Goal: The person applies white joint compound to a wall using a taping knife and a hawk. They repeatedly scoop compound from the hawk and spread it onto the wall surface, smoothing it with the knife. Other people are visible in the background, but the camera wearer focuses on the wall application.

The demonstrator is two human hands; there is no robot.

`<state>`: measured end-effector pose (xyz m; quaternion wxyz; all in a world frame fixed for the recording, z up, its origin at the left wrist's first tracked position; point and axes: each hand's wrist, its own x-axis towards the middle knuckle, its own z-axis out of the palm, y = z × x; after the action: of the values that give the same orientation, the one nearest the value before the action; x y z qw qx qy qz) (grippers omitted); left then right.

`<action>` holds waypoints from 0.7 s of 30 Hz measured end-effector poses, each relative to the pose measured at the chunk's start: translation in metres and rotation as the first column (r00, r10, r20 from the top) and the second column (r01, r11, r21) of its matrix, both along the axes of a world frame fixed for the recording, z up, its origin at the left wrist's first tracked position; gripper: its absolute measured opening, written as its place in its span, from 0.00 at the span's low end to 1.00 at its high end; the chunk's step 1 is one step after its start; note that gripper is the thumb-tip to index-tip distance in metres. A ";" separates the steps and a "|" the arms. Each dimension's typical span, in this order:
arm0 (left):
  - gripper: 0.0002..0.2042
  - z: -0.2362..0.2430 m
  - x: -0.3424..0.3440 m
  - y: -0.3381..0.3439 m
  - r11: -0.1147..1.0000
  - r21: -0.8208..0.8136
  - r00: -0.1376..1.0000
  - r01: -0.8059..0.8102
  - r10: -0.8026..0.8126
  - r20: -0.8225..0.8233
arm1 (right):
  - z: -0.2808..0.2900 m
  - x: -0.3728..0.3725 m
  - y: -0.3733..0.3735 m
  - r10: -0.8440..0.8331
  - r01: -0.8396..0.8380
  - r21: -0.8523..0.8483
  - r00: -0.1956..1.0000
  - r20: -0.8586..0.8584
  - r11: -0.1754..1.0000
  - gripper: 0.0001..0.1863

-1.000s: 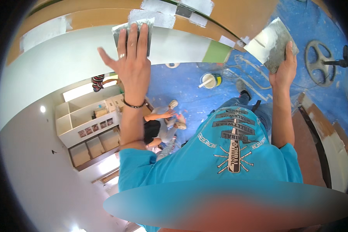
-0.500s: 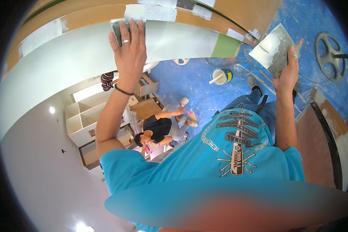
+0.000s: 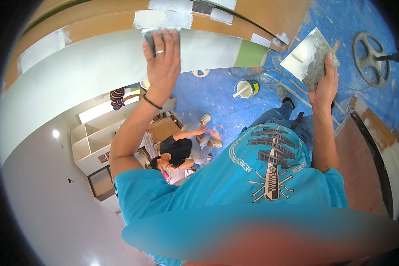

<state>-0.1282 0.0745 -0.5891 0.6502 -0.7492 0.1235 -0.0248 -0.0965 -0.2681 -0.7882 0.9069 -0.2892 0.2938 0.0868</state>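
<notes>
My left hand [image 3: 163,62] is raised to the pale panel [image 3: 97,57], its fingers pressing a flat grey scraper blade [image 3: 151,42] against the panel's upper edge. That edge meets a brown board [image 3: 106,23] with white filler patches, one of them, a white patch [image 3: 163,20], just above the blade. In my right hand [image 3: 326,86] is a square metal plate [image 3: 312,75], held out to the right with its face up. White putty [image 3: 299,54] lies smeared over its left half; the rest looks grey and bare. The fingers under the plate are mostly hidden.
A bucket [image 3: 253,88] with a stick in it stands on the blue floor covering [image 3: 217,97]. A grey wheel-shaped base [image 3: 370,60] is at the far right. Another person [image 3: 177,148] in a dark top sits low beside white shelving [image 3: 91,139]. Cables cross the floor.
My left hand and the scraper have slid right along the panel's edge. My right hand still holds the plate out, and the whole view has shifted slightly.
</notes>
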 end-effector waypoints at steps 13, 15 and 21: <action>0.31 -0.037 -0.005 0.011 0.999 -0.010 0.999 0.036 -0.036 -0.023 | -0.005 0.002 0.007 -0.002 0.002 -0.004 1.000 -0.025 1.000 0.22; 0.31 -0.046 0.008 0.004 0.991 -0.064 0.993 0.116 -0.117 -0.009 | -0.005 0.001 0.007 -0.003 0.002 -0.014 0.996 -0.088 1.000 0.22; 0.29 -0.049 0.014 -0.005 0.989 0.126 0.996 0.075 -0.068 -0.062 | 0.001 0.000 0.008 -0.002 0.002 -0.020 1.000 0.015 1.000 0.21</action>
<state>-0.1139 0.0695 -0.6384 0.6918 -0.7015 0.1703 -0.0187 -0.0966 -0.2599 -0.7872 0.9062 -0.2987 0.2881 0.0807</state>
